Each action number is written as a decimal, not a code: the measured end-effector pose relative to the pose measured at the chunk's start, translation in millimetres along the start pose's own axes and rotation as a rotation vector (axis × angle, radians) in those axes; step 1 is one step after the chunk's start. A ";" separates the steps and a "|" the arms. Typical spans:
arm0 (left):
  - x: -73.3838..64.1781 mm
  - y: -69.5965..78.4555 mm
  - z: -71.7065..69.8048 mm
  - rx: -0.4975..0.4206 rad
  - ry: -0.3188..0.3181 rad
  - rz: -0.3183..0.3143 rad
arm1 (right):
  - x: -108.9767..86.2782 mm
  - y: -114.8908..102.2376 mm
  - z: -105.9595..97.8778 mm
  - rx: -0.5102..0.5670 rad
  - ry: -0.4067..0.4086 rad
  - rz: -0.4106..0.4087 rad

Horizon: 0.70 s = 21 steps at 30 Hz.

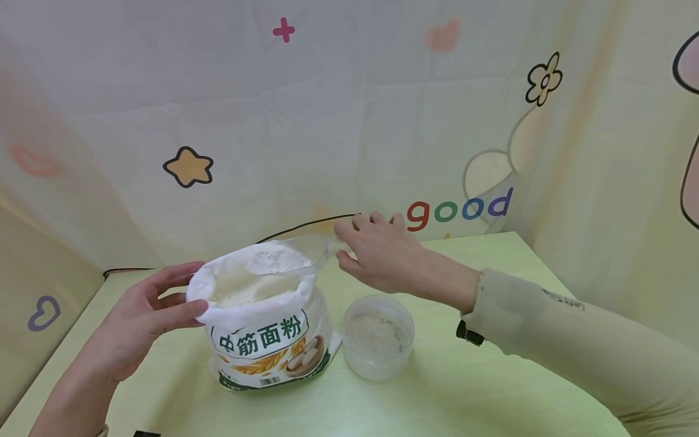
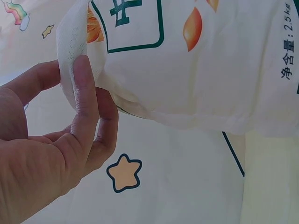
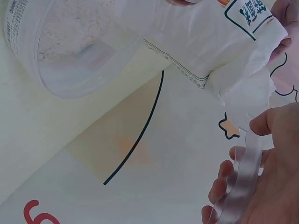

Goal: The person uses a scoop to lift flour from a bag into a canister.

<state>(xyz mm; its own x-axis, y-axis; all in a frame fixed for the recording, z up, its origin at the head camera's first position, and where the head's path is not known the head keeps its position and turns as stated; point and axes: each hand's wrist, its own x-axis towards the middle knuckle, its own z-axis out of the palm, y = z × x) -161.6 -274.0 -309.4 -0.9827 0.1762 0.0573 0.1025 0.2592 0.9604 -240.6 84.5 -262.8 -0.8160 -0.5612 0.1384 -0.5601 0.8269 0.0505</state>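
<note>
A white flour bag (image 1: 267,328) with green lettering stands upright, its rolled top open and flour inside. My left hand (image 1: 144,309) pinches the bag's rolled rim between thumb and fingers, as the left wrist view also shows (image 2: 60,126). In my right hand (image 1: 384,252) is a clear plastic scoop (image 1: 314,255), its handle (image 3: 240,182) lying along the curled fingers in the right wrist view. White flour (image 1: 275,260) fills part of the scoop, which is over the bag's mouth. Right of the bag sits a round clear tub (image 1: 378,358) with flour in it.
The pale green table (image 1: 464,388) carries the bag and tub. Behind it hangs a printed curtain (image 1: 306,133) with stars, hearts and the word "good", close to the table's back edge. A small black object (image 1: 146,434) shows at the bottom edge.
</note>
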 end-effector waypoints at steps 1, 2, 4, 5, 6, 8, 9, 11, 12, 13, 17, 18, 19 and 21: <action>0.1 -0.1 0.0 0.000 0.000 0.001 | -0.4 0.3 0.0 0.001 -0.001 0.003; 0.1 -0.2 0.0 0.000 0.001 0.001 | -0.7 0.6 0.0 -0.002 -0.003 0.007; 0.2 -0.4 -0.1 0.004 0.000 0.001 | -1.2 1.4 0.1 -0.004 -0.004 0.011; 0.2 -0.4 -0.2 0.007 0.000 0.002 | -1.4 1.7 0.1 -0.004 -0.003 0.012; 0.2 -0.3 -0.2 0.009 0.001 0.001 | -1.5 2.0 0.1 -0.004 -0.002 0.013; 0.1 -0.2 -0.3 0.012 0.001 0.000 | -1.6 2.6 -0.1 -0.003 -0.002 0.015; 0.0 -0.1 -0.3 0.011 0.001 0.000 | -1.8 2.9 -0.3 -0.002 -0.001 0.015; 0.1 0.0 -0.3 0.002 0.000 -0.003 | -2.3 3.7 -0.2 -0.001 0.000 0.015; 0.1 0.0 -0.3 -0.003 0.000 -0.003 | -2.7 4.1 -0.2 0.000 0.000 0.015; 0.2 -0.1 -0.3 -0.004 -0.001 -0.001 | -3.1 4.4 -0.2 0.001 0.000 0.015; 0.3 -0.7 -0.2 -0.013 -0.002 0.005 | -5.0 5.6 0.0 0.003 0.007 0.009; 0.3 -0.9 -0.2 -0.015 -0.001 0.008 | -5.6 6.0 -0.1 0.006 0.009 0.007; 0.3 -1.1 -0.2 -0.017 -0.001 0.009 | -6.1 6.4 -0.2 0.008 0.013 0.005; 0.2 -1.3 -0.1 -0.021 -0.001 0.010 | -7.0 7.7 -0.1 0.011 0.020 0.004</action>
<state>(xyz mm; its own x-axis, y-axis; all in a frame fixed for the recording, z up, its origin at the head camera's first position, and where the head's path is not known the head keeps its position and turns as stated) -162.0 -274.4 -310.5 -0.9815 0.1795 0.0665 0.1088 0.2375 0.9653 -239.2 94.8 -263.3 -0.8155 -0.5568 0.1580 -0.5582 0.8288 0.0394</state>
